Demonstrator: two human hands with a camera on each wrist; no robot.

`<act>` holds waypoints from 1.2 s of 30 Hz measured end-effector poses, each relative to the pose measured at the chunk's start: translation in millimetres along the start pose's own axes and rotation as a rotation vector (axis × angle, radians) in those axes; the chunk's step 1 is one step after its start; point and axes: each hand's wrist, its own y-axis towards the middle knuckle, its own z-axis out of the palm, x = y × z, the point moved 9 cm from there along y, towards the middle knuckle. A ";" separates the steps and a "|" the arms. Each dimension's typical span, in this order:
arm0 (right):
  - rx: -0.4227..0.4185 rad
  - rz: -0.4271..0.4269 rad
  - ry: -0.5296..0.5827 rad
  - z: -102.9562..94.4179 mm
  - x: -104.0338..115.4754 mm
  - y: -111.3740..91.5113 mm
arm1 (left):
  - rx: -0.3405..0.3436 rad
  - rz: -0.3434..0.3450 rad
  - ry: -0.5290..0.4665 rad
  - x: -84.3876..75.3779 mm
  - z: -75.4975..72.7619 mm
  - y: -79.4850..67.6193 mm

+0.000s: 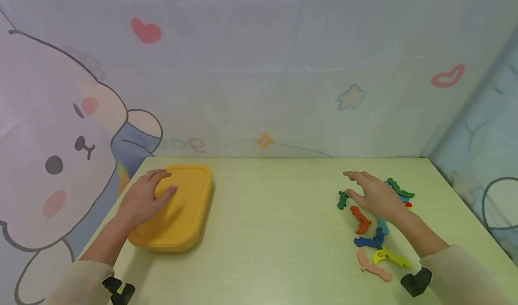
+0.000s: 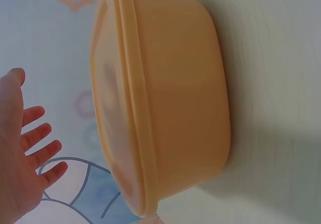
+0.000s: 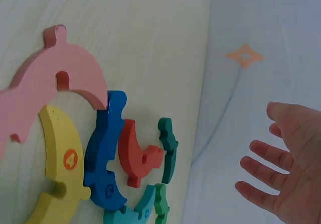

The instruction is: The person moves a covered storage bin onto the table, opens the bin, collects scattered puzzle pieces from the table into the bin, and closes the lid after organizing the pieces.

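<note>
A yellow lidded box (image 1: 184, 210) stands at the left of the table. My left hand (image 1: 142, 199) hovers over its lid, fingers spread and holding nothing; the left wrist view shows a gap between hand and lid. At the right, my right hand (image 1: 378, 196) is held above several painted, curved puzzle pieces, its fingers apart and nothing in them. Near its thumb lies a dark green piece (image 1: 342, 200). Closer to me are a red piece (image 1: 361, 220), a blue piece (image 1: 370, 240), a yellow piece (image 3: 62, 146) marked 4 and a pink piece (image 3: 75, 63). The hand partly hides other pieces.
The pale wooden table (image 1: 267, 228) ends at a printed cloth backdrop (image 1: 251, 71) with hearts and a large cartoon animal. Further right, a green piece (image 1: 400, 189) lies over a light blue one. A teal piece (image 3: 133, 214) sits beside the blue piece.
</note>
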 end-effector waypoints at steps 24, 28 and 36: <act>0.021 -0.014 0.125 43.2 29.3 14.7 | -0.116 -0.218 -0.287 40.2 -10.6 -14.2; 0.031 -0.012 0.159 47.7 35.5 17.2 | -0.099 -0.285 -0.296 52.5 -8.7 -17.3; 0.069 0.024 0.213 59.5 46.5 22.7 | -0.113 -0.342 -0.300 69.5 -4.5 -22.9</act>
